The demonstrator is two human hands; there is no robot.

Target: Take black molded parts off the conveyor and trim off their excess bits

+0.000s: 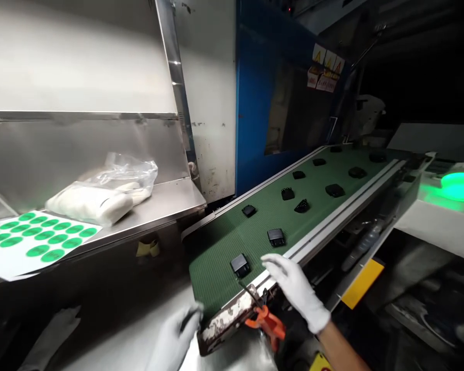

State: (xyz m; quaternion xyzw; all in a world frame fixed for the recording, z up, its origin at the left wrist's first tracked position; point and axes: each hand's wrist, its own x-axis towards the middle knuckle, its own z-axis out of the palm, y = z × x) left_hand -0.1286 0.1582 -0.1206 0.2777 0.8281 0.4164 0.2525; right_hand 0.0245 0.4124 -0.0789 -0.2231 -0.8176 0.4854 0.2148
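Head view: two white-gloved hands are at the near end of a green conveyor belt (pixel 216 242).
Right grip: the right grip (pixel 294 283) reaches over the belt's side rail (pixel 313 241), fingers stretched forward and loosely parted, nothing visible between them.
Left grip: the left grip (pixel 176 332) is blurred beside the belt's end corner; a dark patch shows by its fingers, so I cannot tell whether it pinches something.
Black plastic parts: one squarish black part (pixel 240 265) lies left of the right grip, another black part (pixel 276 237) just beyond its fingertips; more are scattered farther up the belt.
Orange-handled pliers: the pliers (pixel 268 324) hang between both grips at the flaking end bracket (pixel 228 319).
Steel desk: left of and beyond the left grip, the desk (pixel 178 196) carries a clear plastic bag (pixel 135 170) and a sheet of green round stickers (pixel 44 235).
Pliers risk: a glove could snag them if either grip sweeps across carelessly.
Belt-end risk: if the belt runs toward the grips, an uncollected part could drop off and get scratched.
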